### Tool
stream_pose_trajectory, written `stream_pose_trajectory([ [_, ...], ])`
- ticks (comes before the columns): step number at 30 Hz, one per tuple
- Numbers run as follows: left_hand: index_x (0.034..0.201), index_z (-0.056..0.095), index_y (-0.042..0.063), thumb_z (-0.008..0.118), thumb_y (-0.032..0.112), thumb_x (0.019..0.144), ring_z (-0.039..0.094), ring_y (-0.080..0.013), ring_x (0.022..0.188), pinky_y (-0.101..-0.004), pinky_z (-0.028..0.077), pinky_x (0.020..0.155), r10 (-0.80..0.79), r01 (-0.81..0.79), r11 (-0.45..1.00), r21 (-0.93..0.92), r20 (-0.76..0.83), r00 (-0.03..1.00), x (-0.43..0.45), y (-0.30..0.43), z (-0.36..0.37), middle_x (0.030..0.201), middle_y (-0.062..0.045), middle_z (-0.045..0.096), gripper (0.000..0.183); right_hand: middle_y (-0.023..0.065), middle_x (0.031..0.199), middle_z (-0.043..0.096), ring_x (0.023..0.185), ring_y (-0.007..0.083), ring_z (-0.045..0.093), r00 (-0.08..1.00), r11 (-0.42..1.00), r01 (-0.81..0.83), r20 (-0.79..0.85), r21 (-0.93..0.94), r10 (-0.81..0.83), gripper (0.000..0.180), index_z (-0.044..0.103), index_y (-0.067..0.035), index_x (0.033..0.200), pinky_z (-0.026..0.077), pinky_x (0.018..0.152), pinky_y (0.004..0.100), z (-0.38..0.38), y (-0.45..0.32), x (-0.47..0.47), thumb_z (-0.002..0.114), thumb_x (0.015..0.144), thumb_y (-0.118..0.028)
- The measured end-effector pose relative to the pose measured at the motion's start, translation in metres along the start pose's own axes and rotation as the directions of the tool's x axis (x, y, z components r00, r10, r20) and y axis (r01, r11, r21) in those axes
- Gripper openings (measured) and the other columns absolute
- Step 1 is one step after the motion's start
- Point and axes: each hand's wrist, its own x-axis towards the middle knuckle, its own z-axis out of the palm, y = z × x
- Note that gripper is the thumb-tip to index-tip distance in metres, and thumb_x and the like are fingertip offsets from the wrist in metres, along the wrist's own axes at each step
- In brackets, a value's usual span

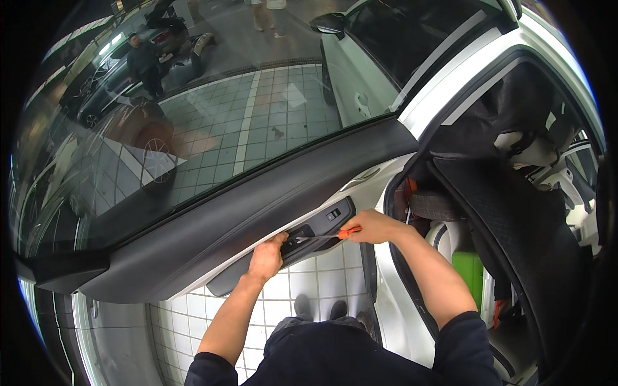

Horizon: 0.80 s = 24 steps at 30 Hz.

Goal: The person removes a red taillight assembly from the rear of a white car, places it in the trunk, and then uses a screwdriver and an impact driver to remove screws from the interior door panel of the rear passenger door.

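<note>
In front of me is the inner trim of an open car door, dark on top with a pale strip below. My right hand grips the orange handle of a fork-tipped pry tool. Its metal shaft points left, with the tip at the pull recess in the dark armrest. Left of that recess, my left hand rests against the armrest, some fingers hidden from view. A window switch sits in the armrest near my right hand, and the chrome inner door handle is above it.
The door window spans the space beyond the trim. On the right is the white car body, with a tire and a green box inside. Another white car stands outside, and a person shows through the glass.
</note>
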Motion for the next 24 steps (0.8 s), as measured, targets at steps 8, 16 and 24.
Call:
stream_pose_trajectory([
  [8,0.135,0.064,0.001,0.048,0.002,0.093,0.065,-0.0342,0.122,-0.0438,0.052,0.105,-0.012,-0.139,0.945,0.296,0.458,0.889,0.026,0.009,0.001,0.130,-0.019,0.069,0.045,0.0107,0.090,0.074,0.077,0.0139,0.063,0.967,0.961,-0.102,-0.201,0.257,0.156,0.039,0.074,-0.008,0.127,0.052,0.076,0.0300,0.000,0.014,-0.081,0.069,0.089,-0.017],
  [16,0.125,0.071,0.002,0.052,0.001,0.091,0.066,-0.0359,0.119,-0.0450,0.052,0.103,-0.030,-0.201,0.898,0.392,0.510,0.860,0.024,0.014,-0.009,0.122,-0.018,0.072,0.040,0.0023,0.085,0.069,0.078,0.0090,0.059,0.914,0.838,-0.102,-0.282,0.536,0.292,0.039,0.072,-0.006,0.130,0.051,0.074,0.0262,0.063,0.032,-0.139,0.070,0.091,-0.011],
  [24,0.104,0.069,-0.001,0.049,-0.007,0.088,0.072,-0.0337,0.088,-0.0453,0.060,0.085,-0.168,0.226,0.953,-0.204,0.269,0.948,0.012,0.049,-0.008,0.101,-0.017,0.071,0.026,0.0025,0.097,0.068,0.067,0.0060,0.055,0.737,0.423,0.295,-0.486,0.857,0.470,0.050,0.057,-0.005,0.146,0.047,0.058,0.0229,0.117,0.043,-0.177,0.066,0.097,-0.002],
])
